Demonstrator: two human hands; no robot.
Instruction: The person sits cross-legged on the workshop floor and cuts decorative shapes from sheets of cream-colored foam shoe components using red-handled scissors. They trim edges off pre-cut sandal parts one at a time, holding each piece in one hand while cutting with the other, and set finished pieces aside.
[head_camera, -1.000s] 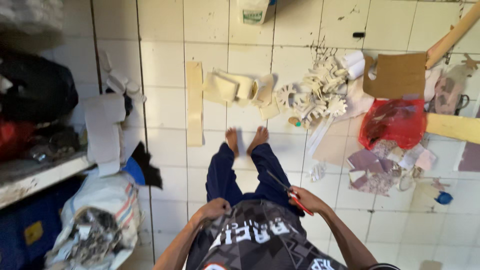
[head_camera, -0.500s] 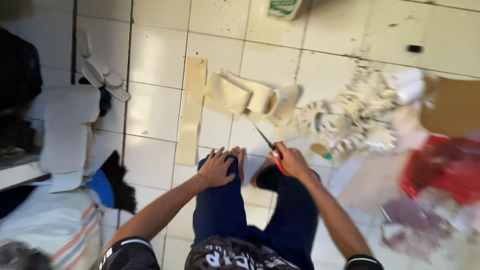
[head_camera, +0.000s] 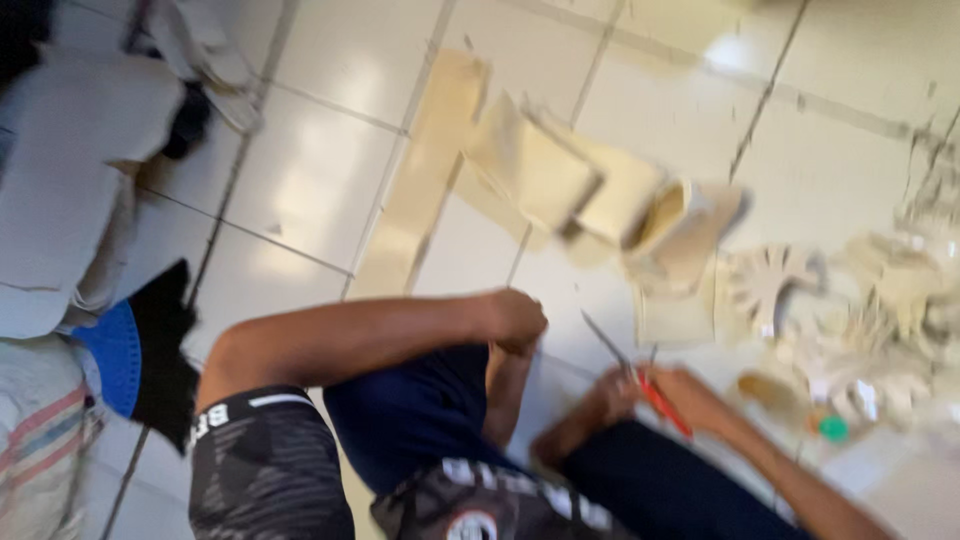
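Floor (head_camera: 330, 190): big white glossy tiles w/ dark grout lines, glare at top right; whole view motion-blurred, edges soft.

Person sits on floor, legs (head_camera: 430, 420) in dark blue trousers stretched fwd, bare feet; black patterned shirt cut off by bottom edge.

Left side: pale bulky sheets or bags (head_camera: 70, 200), shapes hard to make out, cut off by frame. Below them a blue & black item (head_camera: 140, 350), and a striped woven sack (head_camera: 40, 450) at the corner, mostly out of view.

Long tan strip (head_camera: 420, 180), flat, board-like, lies along a grout line. Just beside it, overlapping tan pieces (head_camera: 560, 170), flat and rectangular, plus a curled piece (head_camera: 680, 215) bent into a loop.

Right: pile of pale cut-outs (head_camera: 850, 320) w/ toothed or fringed edges, very blurred; can't tell material for sure. Small green cap (head_camera: 832, 428) near pile.

Left hand (head_camera: 512, 320): grip curled nearly shut, resting on left foot/ankle; can't tell if it holds anything.

Right hand (head_camera: 680, 390): grip closed round red handles of scissors (head_camera: 625, 360), thin metal blades pointing up-left, over floor just above right foot, below the curled piece. Forearm cut off at bottom right.
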